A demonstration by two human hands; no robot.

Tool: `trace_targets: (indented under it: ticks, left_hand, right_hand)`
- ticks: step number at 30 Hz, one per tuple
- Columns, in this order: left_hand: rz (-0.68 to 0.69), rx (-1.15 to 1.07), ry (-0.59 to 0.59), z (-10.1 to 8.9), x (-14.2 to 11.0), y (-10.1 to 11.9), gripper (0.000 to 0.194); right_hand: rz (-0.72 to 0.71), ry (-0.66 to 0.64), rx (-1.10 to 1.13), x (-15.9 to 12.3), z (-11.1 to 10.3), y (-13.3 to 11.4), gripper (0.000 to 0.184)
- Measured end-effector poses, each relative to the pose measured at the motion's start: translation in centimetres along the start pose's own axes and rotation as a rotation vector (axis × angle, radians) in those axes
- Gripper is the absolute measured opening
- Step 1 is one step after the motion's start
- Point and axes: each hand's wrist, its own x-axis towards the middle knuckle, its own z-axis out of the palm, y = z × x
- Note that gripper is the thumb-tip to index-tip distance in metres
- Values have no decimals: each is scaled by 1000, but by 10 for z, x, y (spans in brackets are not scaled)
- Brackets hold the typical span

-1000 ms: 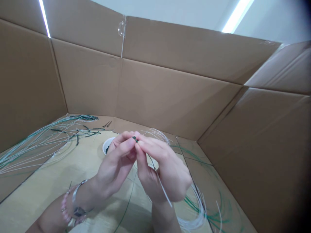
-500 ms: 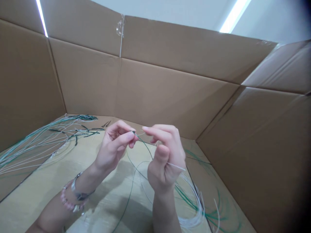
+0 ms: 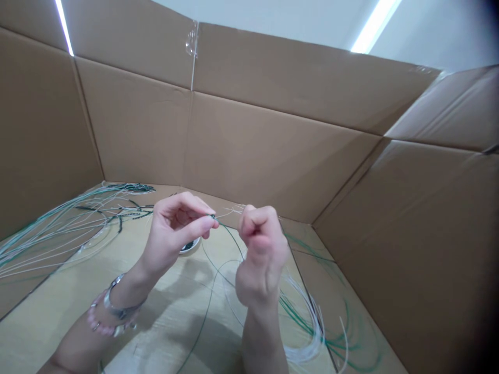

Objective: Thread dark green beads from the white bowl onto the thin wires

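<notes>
My left hand is closed in a pinch, thumb and forefinger together on a small dark green piece, perhaps a bead, at the end of a thin green cord. From there the cord runs down toward my right hand. A fine white thread spans the gap between both hands. My right hand is closed, its fingers curled over the thumb, and the thread reaches its fingertips. What lies inside that grip is hidden. Below the left hand a small white dish with dark contents shows in part.
White and green cords lie in a bundle at the left, with dark beaded strips near them. A coil of white cord and green cords lies at the right. Cardboard walls surround the pale tabletop.
My right hand has curled its outstretched fingers closed. My left hand has shifted slightly left, still pinching, and the small white dish has come into view beneath it.
</notes>
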Motion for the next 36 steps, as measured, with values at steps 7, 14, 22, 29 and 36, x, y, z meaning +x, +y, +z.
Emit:
trace_targets:
  ticks: [7, 14, 22, 29, 36]
  left_hand:
    - [87, 60, -1, 1, 2, 1, 15]
    - [80, 42, -8, -1, 3, 2, 12]
    - [66, 8, -48, 3, 1, 6, 12]
    - [45, 3, -55, 4, -1, 8, 13]
    - [112, 141, -39, 3, -1, 8, 14]
  right_hand:
    - [-28, -99, -4, 0, -3, 0, 40]
    - [-76, -22, -113, 2, -3, -1, 24]
    - [-136, 67, -197, 2, 2, -2, 19]
    - [-131, 58, -220, 2, 2, -3, 19]
    - [-192, 36, -267, 2, 3, -4, 18]
